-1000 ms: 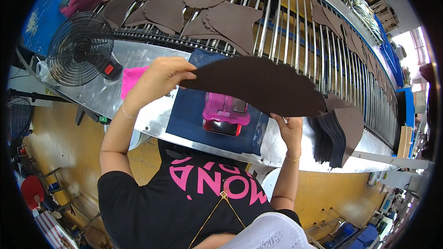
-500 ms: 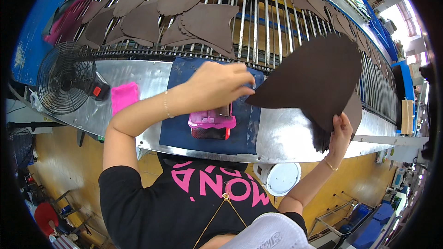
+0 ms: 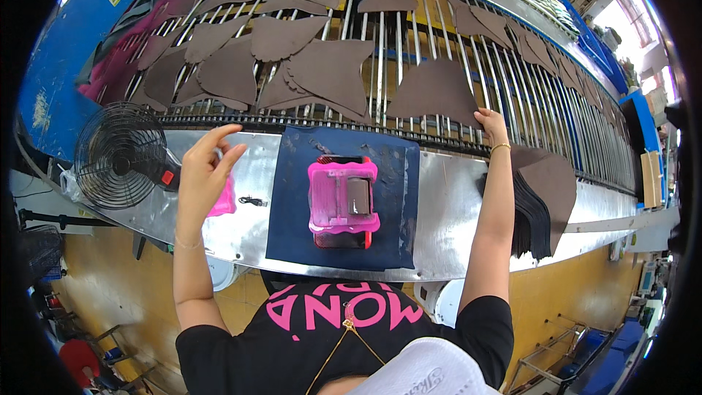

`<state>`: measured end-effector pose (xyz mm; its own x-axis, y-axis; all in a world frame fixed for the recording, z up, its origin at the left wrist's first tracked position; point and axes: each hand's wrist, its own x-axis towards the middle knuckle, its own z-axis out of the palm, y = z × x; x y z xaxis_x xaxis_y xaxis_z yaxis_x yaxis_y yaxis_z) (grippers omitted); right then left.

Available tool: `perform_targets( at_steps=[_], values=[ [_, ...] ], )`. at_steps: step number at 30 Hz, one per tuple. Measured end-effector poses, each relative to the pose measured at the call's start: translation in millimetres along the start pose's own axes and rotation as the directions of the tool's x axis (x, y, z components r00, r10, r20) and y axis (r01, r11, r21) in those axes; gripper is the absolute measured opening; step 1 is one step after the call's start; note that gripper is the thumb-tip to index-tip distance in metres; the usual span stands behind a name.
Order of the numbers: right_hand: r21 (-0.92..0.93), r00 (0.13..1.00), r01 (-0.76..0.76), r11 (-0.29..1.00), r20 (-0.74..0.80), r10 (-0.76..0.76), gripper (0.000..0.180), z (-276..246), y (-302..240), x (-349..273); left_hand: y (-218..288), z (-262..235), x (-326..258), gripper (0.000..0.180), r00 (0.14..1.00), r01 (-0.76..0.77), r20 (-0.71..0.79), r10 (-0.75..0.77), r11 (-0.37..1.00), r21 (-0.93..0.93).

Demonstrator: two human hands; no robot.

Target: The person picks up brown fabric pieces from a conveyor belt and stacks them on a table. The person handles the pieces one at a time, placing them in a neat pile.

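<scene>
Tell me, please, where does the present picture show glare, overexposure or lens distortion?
In the head view, glare whitens the silver metal table beside the dark blue rectangular mat; the upper-right window looks washed out; the table's near edge bows from fisheye distortion; the brown flat piece at the right hand shows no glare.

Metal table (image 3: pixel 452 223), blue mat (image 3: pixel 290 197) atop; brown pieces (image 3: pixel 435 93) on rack (image 3: pixel 381 66)
</scene>
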<state>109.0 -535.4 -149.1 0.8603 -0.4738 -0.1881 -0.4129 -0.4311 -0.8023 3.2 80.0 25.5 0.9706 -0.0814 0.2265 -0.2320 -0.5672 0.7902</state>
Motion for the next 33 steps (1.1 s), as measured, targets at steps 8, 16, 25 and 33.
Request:
perform_targets(
  at_steps=[8, 16, 25, 33],
  values=[
    [-0.470, 0.739, 0.130, 0.873, -0.541, -0.402, 0.054, -91, -6, -95, -20, -16, -14, 0.028, 0.991, 0.104, -0.077, -0.111, 0.991, -0.085],
    [-0.400, 0.633, -0.622, 0.673, -0.763, 0.133, 0.075, -209, 106, -263, -36, 31, 6, 0.022, 0.993, 0.103, 0.076, -0.090, 0.979, -0.178],
    [-0.502, 0.567, -0.702, 0.505, -0.823, -0.030, 0.058, -182, 84, -268, -21, 44, 1, 0.016, 0.997, 0.050, 0.060, -0.042, 0.990, -0.135],
    [-0.326, 0.729, -0.454, 0.829, -0.671, 0.135, 0.061, -241, 120, -258, -56, 34, -13, 0.014, 0.981, 0.181, 0.112, -0.157, 0.949, -0.256]
  ],
)
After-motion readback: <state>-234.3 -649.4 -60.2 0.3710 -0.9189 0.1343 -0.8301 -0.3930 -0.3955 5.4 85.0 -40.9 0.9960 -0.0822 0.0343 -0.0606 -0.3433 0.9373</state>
